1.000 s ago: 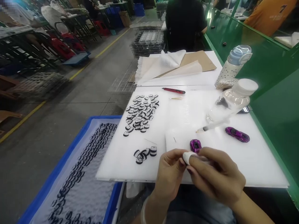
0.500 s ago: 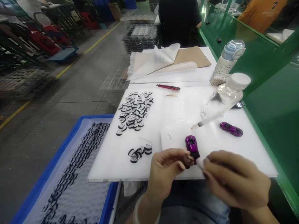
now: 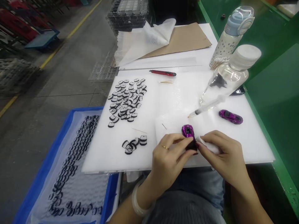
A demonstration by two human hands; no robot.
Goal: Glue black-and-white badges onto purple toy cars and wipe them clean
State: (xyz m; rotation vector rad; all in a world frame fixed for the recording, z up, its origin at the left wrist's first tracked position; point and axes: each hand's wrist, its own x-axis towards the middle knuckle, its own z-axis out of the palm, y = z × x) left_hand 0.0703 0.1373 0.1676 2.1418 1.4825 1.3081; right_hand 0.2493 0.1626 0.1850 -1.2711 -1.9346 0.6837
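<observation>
OK, L hand, gold ring on, is in tight: thumb & fingertips pinch a black part at the 6 o'c end of the purple car. Narrow grip there. Can't tell if that part's loose or belongs to the car. R hand is just beside, approx 3 o'c of it, grip closed on a bunched white cloth; its tip's right by the black part, contact unclear.

Car's nr the front edge of the white bench, straight ahead of the person; can't see if it's resting on the surface.

Clock's centred on that car. 2 o'c: 2nd purple car, apart from R hand. 1 o'c: clear syringe, tip aimed approx 8 o'c; big clear bottle w/ white cap past it; then cotton swabs & spotted tumbler, blue lid, further out. 12 o'c, far side: brown cardboard, partly under white wrap. 11 o'c: red knife, toothpicks just this side. 10 o'c: large spread of black-edged pcs, some overlapping. Btwn 8 & 9 o'c: small pile, similar pcs; same line, further out & lower, blue tray w/ dark pcs in slanting rows.
</observation>
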